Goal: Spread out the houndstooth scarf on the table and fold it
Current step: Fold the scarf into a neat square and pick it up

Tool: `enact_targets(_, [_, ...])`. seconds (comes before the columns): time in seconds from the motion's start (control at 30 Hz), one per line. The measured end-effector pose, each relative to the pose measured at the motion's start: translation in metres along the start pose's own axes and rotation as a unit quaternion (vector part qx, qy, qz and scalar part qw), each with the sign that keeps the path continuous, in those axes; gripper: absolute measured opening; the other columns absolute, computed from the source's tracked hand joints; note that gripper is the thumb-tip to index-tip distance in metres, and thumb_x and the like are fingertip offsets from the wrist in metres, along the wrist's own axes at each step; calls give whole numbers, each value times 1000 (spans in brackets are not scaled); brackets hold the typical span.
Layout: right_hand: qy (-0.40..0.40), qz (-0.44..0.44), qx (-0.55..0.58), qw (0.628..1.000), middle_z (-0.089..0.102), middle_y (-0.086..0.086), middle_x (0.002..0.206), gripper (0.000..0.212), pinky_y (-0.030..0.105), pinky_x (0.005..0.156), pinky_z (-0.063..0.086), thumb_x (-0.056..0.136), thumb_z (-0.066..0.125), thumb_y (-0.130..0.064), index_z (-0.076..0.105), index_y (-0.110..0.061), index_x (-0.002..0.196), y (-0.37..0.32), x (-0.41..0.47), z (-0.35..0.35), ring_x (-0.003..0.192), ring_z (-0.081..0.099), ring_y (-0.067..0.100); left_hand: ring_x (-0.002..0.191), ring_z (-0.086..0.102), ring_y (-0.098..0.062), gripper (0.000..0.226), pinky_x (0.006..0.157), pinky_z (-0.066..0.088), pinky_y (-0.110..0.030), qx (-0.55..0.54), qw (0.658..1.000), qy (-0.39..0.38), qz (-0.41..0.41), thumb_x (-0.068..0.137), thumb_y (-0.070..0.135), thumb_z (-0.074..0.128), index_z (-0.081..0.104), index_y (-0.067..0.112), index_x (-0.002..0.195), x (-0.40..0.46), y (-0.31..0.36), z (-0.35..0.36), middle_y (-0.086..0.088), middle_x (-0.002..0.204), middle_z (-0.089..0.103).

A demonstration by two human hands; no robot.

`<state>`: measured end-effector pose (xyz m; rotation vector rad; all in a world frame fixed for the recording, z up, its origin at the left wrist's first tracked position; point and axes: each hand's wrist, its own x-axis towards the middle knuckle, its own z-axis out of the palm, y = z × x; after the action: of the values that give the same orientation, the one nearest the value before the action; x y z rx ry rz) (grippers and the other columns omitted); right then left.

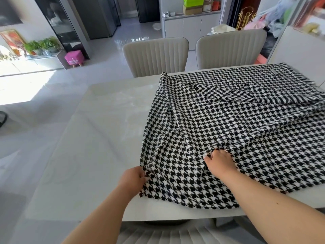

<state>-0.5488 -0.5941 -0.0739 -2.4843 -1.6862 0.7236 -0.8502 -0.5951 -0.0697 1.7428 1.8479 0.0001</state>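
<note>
Lying across the right half of the pale, glossy marble-look table (98, 138), the black-and-white houndstooth woven scarf (228, 124) is doubled over on itself, with one fringed end (290, 100) resting on top of the lower layer near the right edge of view and another fringed edge at the far right corner. The cloth is not flat: creases run from the far left corner down toward the near side, and a ridge of fabric bunches up in front of the right hand.

The left hand (134, 178) is at the near left corner of the scarf, its fingers curled round the cloth's edge and pinching it just above the tabletop. The right hand (219, 162) rests on top of the scarf a little farther in, palm down, with its fingertips gathered and gripping a small fold of the fabric. Both forearms reach in from the bottom of the view.

The near edge of the scarf hangs close to the table's front rim. Beyond the table stand two light grey upholstered chairs with ribbed backs (155, 56), pushed in side by side on the far side. On the shiny tiled floor to the left sits a small pink stool with wooden legs (73, 58), beside a low shelf carrying green potted plants (42, 45).
</note>
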Motion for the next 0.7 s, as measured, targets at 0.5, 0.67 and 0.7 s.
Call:
enact_targets(0.5, [-56, 9, 45, 997, 49, 2, 79, 40, 28, 59, 40, 95, 39, -44, 35, -20, 64, -9, -12, -17, 64, 46, 17, 79, 62, -27, 19, 82, 58, -41, -66, 991, -7, -116, 92, 23, 54, 58, 5, 87, -30, 1, -31, -12, 83, 64])
enact_targets(0.67, [-29, -82, 126, 988, 47, 1, 66, 36, 25, 48, 30, 99, 37, -42, 46, -14, 77, -48, -36, -57, 52, 38, 13, 70, 59, -23, 20, 75, 56, -43, -140, 983, 58, -102, 90, 23, 56, 53, 12, 74, -50, 19, -41, -5, 75, 62])
enact_targets(0.7, [-27, -105, 142, 984, 51, 0, 69, 35, 24, 49, 31, 99, 36, -43, 51, -13, 88, -58, -44, -65, 55, 41, 13, 70, 59, -23, 18, 72, 56, -42, -151, 981, 72, -98, 89, 23, 56, 53, 12, 75, -56, 23, -45, -5, 76, 62])
